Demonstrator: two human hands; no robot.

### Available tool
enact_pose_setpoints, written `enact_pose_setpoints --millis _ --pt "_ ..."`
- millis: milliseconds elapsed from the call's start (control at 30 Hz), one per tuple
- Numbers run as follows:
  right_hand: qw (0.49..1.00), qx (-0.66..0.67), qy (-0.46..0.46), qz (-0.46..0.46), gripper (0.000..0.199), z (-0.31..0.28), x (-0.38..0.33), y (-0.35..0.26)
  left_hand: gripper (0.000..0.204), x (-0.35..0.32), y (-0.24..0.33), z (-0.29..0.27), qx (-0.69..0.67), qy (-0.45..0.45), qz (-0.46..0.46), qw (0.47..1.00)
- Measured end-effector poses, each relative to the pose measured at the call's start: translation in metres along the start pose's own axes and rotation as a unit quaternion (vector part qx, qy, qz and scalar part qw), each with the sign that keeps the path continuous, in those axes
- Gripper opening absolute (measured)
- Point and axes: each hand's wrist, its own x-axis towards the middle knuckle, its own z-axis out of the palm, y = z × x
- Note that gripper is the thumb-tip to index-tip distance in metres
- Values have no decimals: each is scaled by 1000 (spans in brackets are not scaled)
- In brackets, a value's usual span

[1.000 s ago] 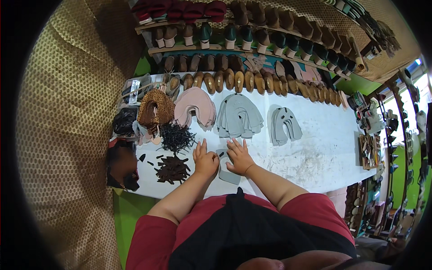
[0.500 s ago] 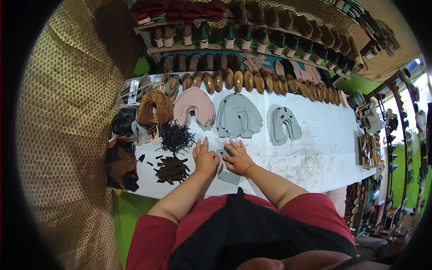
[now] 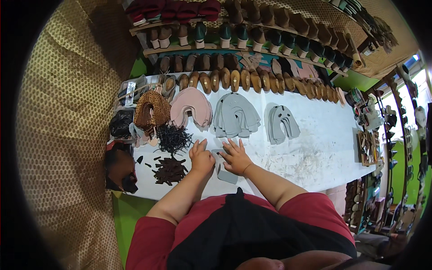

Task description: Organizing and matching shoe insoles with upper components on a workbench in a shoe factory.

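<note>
A grey arch-shaped shoe upper piece [image 3: 227, 176] lies on the table close in front of me, partly covered by my hands. My left hand [image 3: 201, 157] is at its left edge, thumb and forefinger drawn together there while other fingers stretch forward. Over the right part of the piece, my right hand [image 3: 237, 158] has its fingers spread, a fingertip beside a small dark spot at the top. Farther off lie a stack of grey upper pieces [image 3: 225, 118] and a smaller grey stack [image 3: 272, 128] with dark strips on top. Dark short strips [image 3: 170, 171] are heaped left of my left hand.
Black tangled strips [image 3: 173, 138], pink pieces [image 3: 191, 101] and leopard-print pieces [image 3: 145, 116] lie at the left of the white table [image 3: 324, 135]. A row of brown shoe forms [image 3: 245, 80] lines its back edge, below shelves of shoes [image 3: 243, 33]. A tool holder [image 3: 368, 146] stands right.
The view has shifted slightly. My right fingers have lifted and spread a little around the top of the grey piece; my left hand stays at its edge.
</note>
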Motion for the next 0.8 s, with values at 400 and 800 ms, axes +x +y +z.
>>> enact_pose_setpoints --millis 400,800 --pt "994 52 18 -92 32 -5 -4 2 7 3 5 -13 -25 -44 -4 999" --pt "994 62 33 -88 15 -4 -2 5 7 15 12 -35 -37 -111 13 993"
